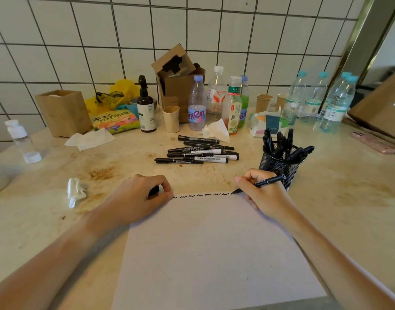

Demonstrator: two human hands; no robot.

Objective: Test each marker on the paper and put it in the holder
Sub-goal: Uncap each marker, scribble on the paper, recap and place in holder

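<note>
Your right hand (262, 193) grips a black marker (262, 183) in a writing hold, its tip touching the far right corner of the paper (214, 253), at the end of a row of short black squiggles (201, 195) running along the paper's far edge. Your left hand (139, 198) rests on the paper's far left corner, fingers curled round a small black cap (154, 191). Beyond the paper's far edge lies a loose pile of markers (201, 152). Just past the paper's far right corner stands the black mesh holder (281, 164), with several markers upright inside. A crumpled tissue (76, 192) lies left of the paper.
</note>
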